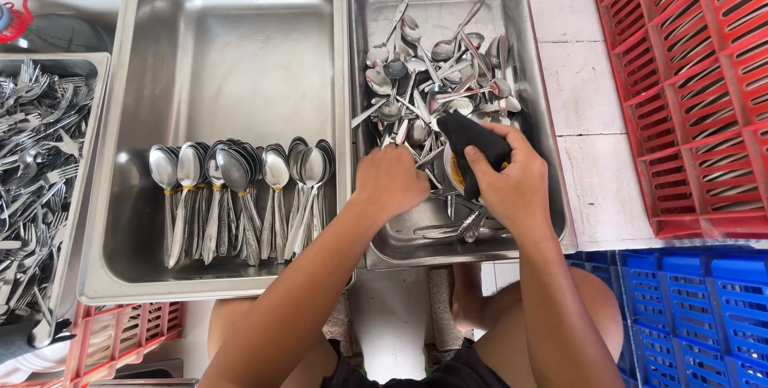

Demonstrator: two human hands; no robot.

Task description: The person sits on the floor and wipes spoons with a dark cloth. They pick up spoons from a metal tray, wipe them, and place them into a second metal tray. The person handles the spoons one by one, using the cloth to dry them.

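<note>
My right hand grips a black cloth with a yellow patch, over the steel tray on the right. Several spoon handles stick out below this hand, bundled in the cloth. My left hand is curled over the loose heap of spoons in that same tray, its fingers closed down among them; what it holds is hidden. The wide steel tray in the middle has a neat row of spoons lying side by side near its front.
A steel tray of forks stands at the left. A red crate is at the right, blue crates below it, another red crate at lower left. My knees show under the trays. A pale tiled surface lies between tray and red crate.
</note>
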